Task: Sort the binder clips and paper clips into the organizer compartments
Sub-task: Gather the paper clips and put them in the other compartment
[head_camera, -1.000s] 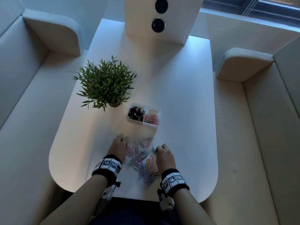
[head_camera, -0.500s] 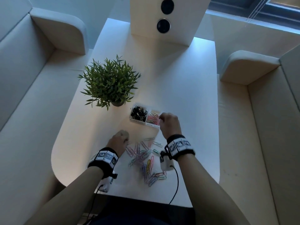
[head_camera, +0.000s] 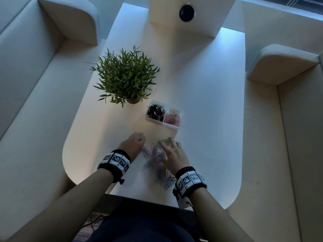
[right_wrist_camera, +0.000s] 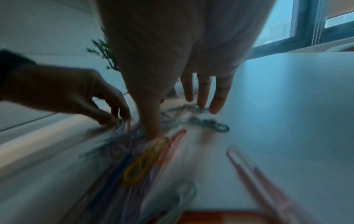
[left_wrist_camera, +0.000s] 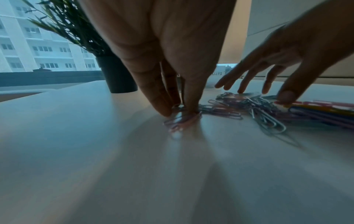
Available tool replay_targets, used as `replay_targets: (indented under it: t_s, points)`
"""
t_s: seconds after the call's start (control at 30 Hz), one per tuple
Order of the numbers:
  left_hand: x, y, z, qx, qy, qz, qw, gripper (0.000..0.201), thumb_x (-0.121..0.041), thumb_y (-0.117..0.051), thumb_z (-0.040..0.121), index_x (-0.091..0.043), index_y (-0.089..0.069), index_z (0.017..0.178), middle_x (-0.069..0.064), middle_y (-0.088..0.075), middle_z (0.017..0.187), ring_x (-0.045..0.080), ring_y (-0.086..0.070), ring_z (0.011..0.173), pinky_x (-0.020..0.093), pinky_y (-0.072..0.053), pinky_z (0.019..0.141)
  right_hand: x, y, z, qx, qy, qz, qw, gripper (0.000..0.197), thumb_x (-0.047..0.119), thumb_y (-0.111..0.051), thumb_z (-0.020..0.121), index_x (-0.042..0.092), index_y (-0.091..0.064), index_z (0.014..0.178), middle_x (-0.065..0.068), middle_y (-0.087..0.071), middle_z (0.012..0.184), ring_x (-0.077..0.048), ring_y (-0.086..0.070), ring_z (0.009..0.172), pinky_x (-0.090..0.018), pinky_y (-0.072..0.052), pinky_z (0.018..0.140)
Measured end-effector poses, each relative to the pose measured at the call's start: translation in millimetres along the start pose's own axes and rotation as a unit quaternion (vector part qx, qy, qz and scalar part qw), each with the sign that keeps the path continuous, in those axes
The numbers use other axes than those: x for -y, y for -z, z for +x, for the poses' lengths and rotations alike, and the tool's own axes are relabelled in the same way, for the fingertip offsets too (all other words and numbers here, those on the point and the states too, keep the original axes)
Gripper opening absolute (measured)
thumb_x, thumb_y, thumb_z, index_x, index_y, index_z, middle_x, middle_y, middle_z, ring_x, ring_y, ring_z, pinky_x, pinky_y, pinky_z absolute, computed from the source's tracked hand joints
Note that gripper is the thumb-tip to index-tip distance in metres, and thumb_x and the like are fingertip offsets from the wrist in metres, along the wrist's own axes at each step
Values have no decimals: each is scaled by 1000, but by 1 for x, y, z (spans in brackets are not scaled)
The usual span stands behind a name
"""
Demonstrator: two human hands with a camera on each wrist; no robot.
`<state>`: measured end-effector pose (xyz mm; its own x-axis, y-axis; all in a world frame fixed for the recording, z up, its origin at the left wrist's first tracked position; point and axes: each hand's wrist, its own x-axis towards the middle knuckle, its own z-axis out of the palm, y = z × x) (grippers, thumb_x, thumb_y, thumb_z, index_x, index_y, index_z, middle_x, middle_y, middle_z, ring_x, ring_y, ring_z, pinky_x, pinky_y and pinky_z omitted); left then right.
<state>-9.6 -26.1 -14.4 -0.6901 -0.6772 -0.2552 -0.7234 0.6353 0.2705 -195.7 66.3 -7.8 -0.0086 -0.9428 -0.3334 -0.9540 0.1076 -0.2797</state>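
A pile of coloured paper clips [head_camera: 155,158] lies near the table's front edge. My left hand [head_camera: 139,138] is at the pile's left edge. In the left wrist view its thumb and fingers [left_wrist_camera: 153,100] pinch a few paper clips [left_wrist_camera: 182,119] against the table. My right hand [head_camera: 170,145] is spread over the pile's far right part, with straight fingers [right_wrist_camera: 203,97] touching the clips. Beyond the hands stands the clear organizer [head_camera: 178,127]. Black binder clips [head_camera: 155,110] fill its left compartment and paper clips [head_camera: 172,117] lie in its right one.
A potted green plant [head_camera: 125,75] stands left of the organizer and behind my left hand. A white block [head_camera: 206,21] with dark round holes closes the table's far end. Cushioned benches flank the white table [head_camera: 209,102] on both sides.
My right hand has come back from the organizer's right compartment to the pile and spread its fingers over it. My left hand has stayed at the pile's left edge.
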Motion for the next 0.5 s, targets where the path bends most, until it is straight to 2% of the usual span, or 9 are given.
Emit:
replay_targets:
  t_s: [0.03,0.1,0.17,0.23,0.33,0.43,0.5]
  points:
    - [-3,4,-1,4,1,-12,1000,24,5,-78,59,-2,-64,78,16,-61,85,31,-59,75,29,-52,52,2,-4,4,-19,-9,12,1000,59,15,-70,74,32,-48,126,-12,-48,127,-31,-49,103,-42,-53,79]
    - [-8,8,1,27,24,-42,998,20,4,-63,76,3,-60,96,23,-56,107,36,-53,98,41,-54,73,3,-6,10,-56,-27,54,997,36,5,-67,76,25,-62,106,-7,-56,104,-27,-51,88,-38,-55,65]
    - [-7,3,4,60,58,-26,996,37,5,-52,84,4,-47,121,24,-42,133,37,-38,123,46,-43,98,2,-5,14,-67,-20,54,996,24,-4,-60,79,18,-64,89,-6,-55,88,-24,-51,78,-37,-52,54]
    - [-8,0,7,91,85,-6,992,51,7,-47,84,3,-33,133,25,-30,142,39,-27,131,44,-33,108,0,-4,17,-62,-10,43,997,26,-13,-56,76,11,-65,82,-7,-56,81,-24,-52,72,-36,-52,51]
    - [-13,0,11,92,97,-1,991,51,9,-46,81,3,-33,130,24,-39,134,37,-37,122,42,-35,104,-8,-5,19,-65,-2,43,997,25,-16,-58,73,8,-66,75,-6,-58,75,-22,-53,65,-36,-54,52]
    - [-10,-1,14,66,69,-33,995,41,10,-47,79,-2,-42,118,19,-51,115,35,-51,104,40,-45,84,-15,-1,19,-89,4,78,993,21,-12,-59,75,7,-68,75,-8,-62,73,-23,-57,61,-38,-55,56]
    - [-6,-2,14,47,52,-58,996,30,4,-49,81,-6,-45,109,15,-53,104,32,-54,92,35,-43,70,-18,10,16,-137,-14,135,981,16,-7,-61,79,6,-71,77,-10,-66,74,-22,-60,61,-34,-56,59]
